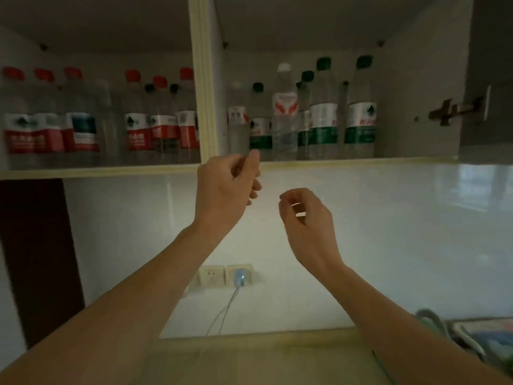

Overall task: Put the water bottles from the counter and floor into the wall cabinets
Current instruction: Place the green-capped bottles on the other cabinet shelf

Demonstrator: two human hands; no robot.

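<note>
1. Bottles fill both wall cabinet compartments above us: red-capped, red-labelled ones [136, 112] stand in the left compartment, and green-labelled, dark-capped ones [323, 107] in the right compartment.
2. We see a taller clear bottle with a white cap [283, 107] standing among the green-labelled ones, and a small clear bottle [238, 126] at the front left of the right compartment, just beside the cream divider post [201, 79].
3. Our left hand [224, 187] is raised to the shelf edge [347, 162], its fingertips at the base of that small bottle; motion blur keeps us from telling whether they pinch it or only touch it.
4. Our right hand [304, 215] hangs lower, in front of the white tiled wall [388, 245], fingers loosely curled round nothing.
5. Below, we see a double wall socket [213, 275] with a pale plug and cord [240, 277] in it.
6. A pale counter [249, 357] runs along the bottom, and a bag with handles [472, 337] lies at its right end.
</note>
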